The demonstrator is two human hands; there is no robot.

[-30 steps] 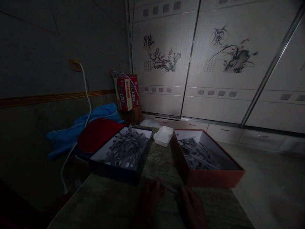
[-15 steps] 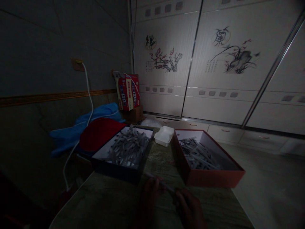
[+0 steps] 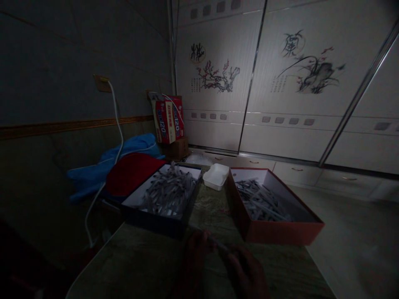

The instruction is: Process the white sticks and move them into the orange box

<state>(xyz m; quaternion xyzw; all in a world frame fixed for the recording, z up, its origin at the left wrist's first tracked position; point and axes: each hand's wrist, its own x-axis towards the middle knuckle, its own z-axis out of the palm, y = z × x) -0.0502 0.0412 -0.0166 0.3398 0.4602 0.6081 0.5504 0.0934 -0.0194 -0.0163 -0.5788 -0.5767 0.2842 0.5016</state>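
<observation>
Low over the near part of the table, my left hand [image 3: 196, 251] pinches one end of a thin, pale pen-like stick [image 3: 220, 244]. My right hand [image 3: 245, 268] is closed around its other end, lower and to the right. Dim light hides the stick's details and some of my fingers. Beyond my left hand, a dark blue box [image 3: 149, 222] holds a heap of similar slim translucent pieces [image 3: 170, 193]. To the right, an orange-red box [image 3: 280, 232] contains a looser pile of thin sticks [image 3: 257, 201].
Between the boxes at the back sits a small white tray [image 3: 215, 176]. A red round item [image 3: 132, 172] and blue cloth [image 3: 134, 147] lie left of the dark box, with a white cable [image 3: 116, 112] hanging beside them. Wardrobe doors [image 3: 215, 133] stand behind the table [image 3: 146, 261].
My right hand has shifted slightly toward my left along the stick, so less of the stick shows between them. The boxes and tray stay put; the camera view has tilted slightly.
</observation>
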